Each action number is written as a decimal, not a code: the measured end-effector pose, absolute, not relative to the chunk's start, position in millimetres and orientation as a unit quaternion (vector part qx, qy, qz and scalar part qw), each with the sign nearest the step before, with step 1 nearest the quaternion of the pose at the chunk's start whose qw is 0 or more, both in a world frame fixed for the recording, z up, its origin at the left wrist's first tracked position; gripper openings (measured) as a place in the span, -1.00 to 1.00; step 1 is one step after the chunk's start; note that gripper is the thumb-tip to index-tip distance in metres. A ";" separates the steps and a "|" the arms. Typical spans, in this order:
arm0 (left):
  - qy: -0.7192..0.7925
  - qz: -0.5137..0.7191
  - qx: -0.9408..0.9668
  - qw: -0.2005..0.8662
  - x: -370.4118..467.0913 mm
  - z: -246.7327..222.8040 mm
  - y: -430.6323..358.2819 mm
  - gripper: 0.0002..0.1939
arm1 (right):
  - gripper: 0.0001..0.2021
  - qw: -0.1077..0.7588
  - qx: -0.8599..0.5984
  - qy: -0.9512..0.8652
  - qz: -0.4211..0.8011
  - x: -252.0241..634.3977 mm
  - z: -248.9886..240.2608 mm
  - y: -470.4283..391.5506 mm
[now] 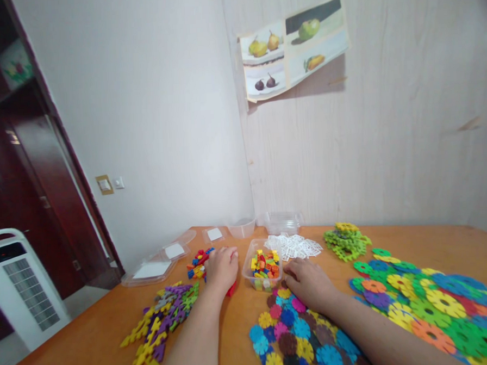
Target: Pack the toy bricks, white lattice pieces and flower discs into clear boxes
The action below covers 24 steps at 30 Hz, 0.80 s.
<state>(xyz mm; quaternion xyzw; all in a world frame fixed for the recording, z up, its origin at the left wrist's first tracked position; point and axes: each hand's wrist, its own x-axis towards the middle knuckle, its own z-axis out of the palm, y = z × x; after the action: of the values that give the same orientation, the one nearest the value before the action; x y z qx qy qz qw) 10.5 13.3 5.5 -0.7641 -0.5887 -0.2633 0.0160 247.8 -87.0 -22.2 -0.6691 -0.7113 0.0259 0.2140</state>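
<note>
In the head view, the tub (pixel 247 271) sits on the bench (pixel 235 335) right between the person's two hands, a clear box with small coloured blocks (pixel 266 264) heaped inside. What matters most from where I stand is how narrow that gap is: the tub lies just to the right of the left hand (pixel 222 266) and just to the left of the right hand (pixel 308 281). The right hand is the nearer, its fingertips up against the tub's right wall or a hair off it; I can't tell whether they touch. A thin strip of bare wood shows between the left hand and the tub. The tub looks close to square, its slightly longer side seeming to run away from the person. The left hand is palm down with fingers bent, beside a loose pile (pixel 199 264) of blocks, and a red piece (pixel 232 287) shows below it; whether it grips that piece, I can't tell. The right hand is palm down too, fingers loosely curved over the far edge of the small discs (pixel 287 317), and its underside is hidden, so I can't say if it has hold of anything. White pieces (pixel 293 246) lie just past the tub, toward the wall.
</note>
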 end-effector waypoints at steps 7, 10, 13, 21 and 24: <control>-0.591 -0.163 -0.788 0.056 10.9 -5.0 6.1 -0.74 | -0.78 0.217 -0.671 -0.708 0.039 246.7 -19.0 -88.2; -0.602 -0.160 -0.781 0.052 10.2 -4.2 8.5 -0.76 | -0.78 0.217 -0.673 -0.706 0.038 246.3 -18.7 -88.4; -0.615 -0.164 -0.770 0.043 9.6 -5.1 10.0 -0.77 | -0.78 0.216 -0.672 -0.707 0.042 246.3 -19.0 -88.3; -0.642 -0.259 -0.721 -0.040 8.9 -0.7 13.9 -0.82 | -0.78 0.215 -0.671 -0.708 0.035 246.4 -19.0 -88.0; -0.597 -0.380 -0.683 -0.182 10.3 11.4 13.9 -0.77 | -0.78 0.215 -0.674 -0.706 0.030 246.1 -19.0 -88.4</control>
<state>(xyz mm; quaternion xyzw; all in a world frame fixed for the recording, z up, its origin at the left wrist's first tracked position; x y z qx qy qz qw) 10.3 13.9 11.4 -0.6829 -0.5971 -0.3796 -0.1819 246.1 -88.4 -19.0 -0.6742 -0.7058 0.0301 0.2154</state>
